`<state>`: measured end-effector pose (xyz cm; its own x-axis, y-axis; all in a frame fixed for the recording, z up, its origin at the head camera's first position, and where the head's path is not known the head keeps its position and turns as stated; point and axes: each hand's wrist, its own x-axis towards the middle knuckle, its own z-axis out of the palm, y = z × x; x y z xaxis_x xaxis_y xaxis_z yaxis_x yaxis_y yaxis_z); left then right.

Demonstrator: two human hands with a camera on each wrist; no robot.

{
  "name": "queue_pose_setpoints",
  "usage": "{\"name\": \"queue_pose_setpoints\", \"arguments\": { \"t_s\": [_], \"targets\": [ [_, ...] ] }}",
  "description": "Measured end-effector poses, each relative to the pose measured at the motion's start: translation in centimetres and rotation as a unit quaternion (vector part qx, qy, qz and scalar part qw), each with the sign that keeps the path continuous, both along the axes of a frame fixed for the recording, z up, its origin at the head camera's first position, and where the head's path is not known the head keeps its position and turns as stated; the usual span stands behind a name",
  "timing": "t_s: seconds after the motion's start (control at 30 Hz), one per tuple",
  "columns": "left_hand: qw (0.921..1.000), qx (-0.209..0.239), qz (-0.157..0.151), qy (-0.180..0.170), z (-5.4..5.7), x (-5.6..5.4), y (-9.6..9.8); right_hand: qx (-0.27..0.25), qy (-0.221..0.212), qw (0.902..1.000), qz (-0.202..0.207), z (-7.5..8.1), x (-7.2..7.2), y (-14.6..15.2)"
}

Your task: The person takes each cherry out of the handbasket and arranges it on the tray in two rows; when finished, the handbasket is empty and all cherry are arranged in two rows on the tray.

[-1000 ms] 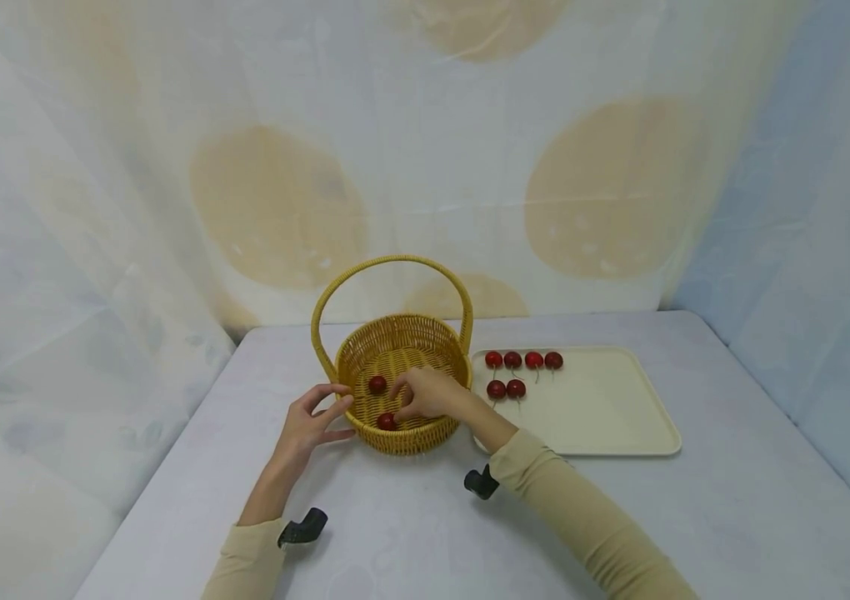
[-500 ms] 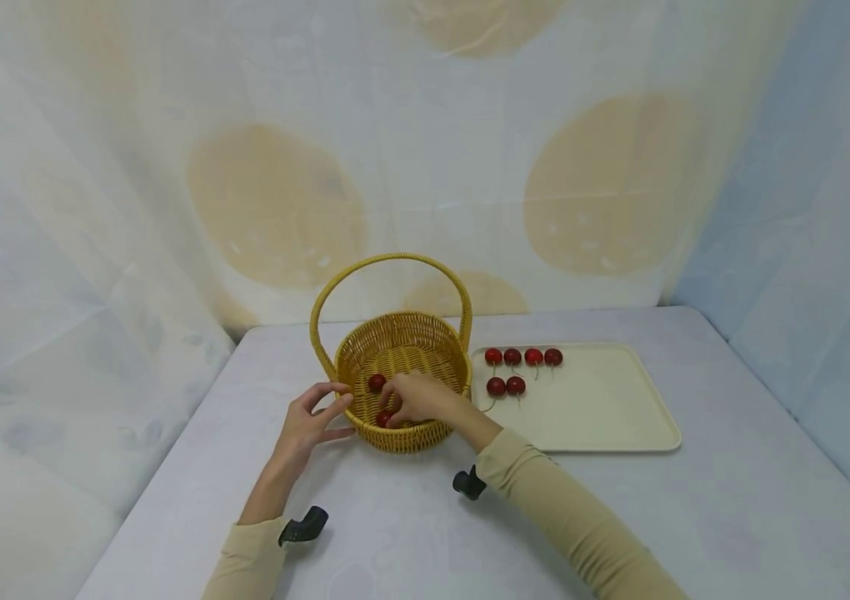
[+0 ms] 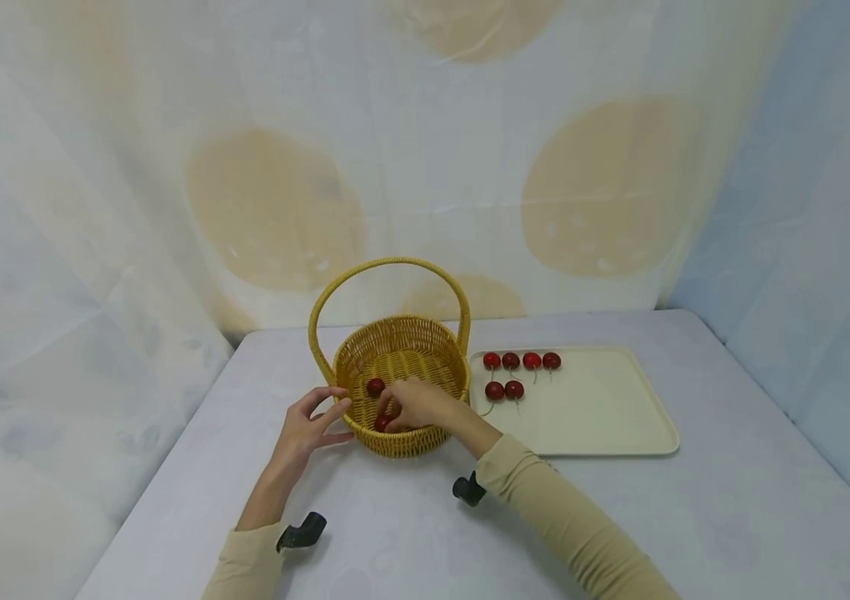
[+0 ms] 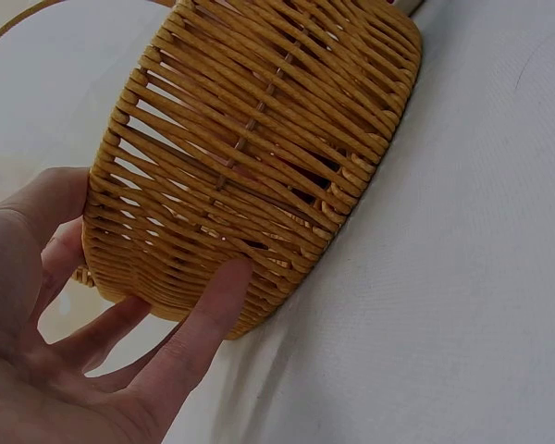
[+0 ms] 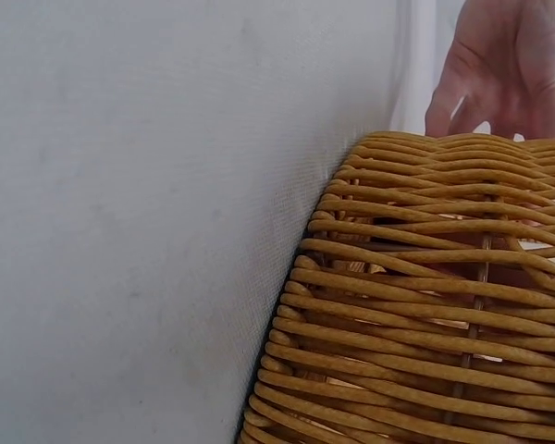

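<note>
A yellow wicker basket (image 3: 404, 446) with a tall hoop handle stands on the table. Inside it, my right hand (image 3: 421, 403) bends down with thumb and forefinger pinching a dark red cherry (image 3: 382, 423) near the front wall. Another cherry (image 3: 376, 387) lies just behind those fingers on the basket floor. My left hand (image 3: 307, 427) rests on the basket's left side, fingers spread. In the left wrist view, its fingertips (image 4: 229, 277) touch the woven wall (image 4: 250, 129) from outside and at the rim. The right wrist view shows mostly the wall, which hides the right hand.
Right of the basket lies a cream rectangular tray (image 3: 597, 417). Several cherries with stems (image 3: 532, 361) form a row at its back left, with two more cherries (image 3: 495, 391) in front. Patterned cloth (image 3: 425, 167) hangs behind the table.
My right hand has shifted slightly left and its fingers have closed in around the front cherry. The left hand, the basket and the cherries on the tray stay in place.
</note>
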<state>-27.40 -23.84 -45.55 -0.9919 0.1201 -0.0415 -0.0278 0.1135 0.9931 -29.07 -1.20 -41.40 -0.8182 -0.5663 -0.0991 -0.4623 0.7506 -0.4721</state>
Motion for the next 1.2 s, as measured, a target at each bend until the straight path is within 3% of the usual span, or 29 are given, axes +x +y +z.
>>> {"name": "queue_pose_setpoints", "arguments": {
  "t_s": [0.47,0.83,1.2],
  "targets": [
    [0.9999,-0.004,-0.001,0.011,-0.2,0.0,-0.2,-0.007,0.012,0.9998,0.011,-0.1,0.1,0.0],
    [0.9999,-0.002,0.002,0.011,-0.1,-0.2,-0.2,-0.056,0.093,0.9941,-0.004,-0.3,0.1,0.0],
    [0.9999,-0.005,-0.005,0.013,-0.2,0.1,-0.1,-0.103,0.15,0.9823,-0.041,-0.2,1.3,0.4]
  ]
}}
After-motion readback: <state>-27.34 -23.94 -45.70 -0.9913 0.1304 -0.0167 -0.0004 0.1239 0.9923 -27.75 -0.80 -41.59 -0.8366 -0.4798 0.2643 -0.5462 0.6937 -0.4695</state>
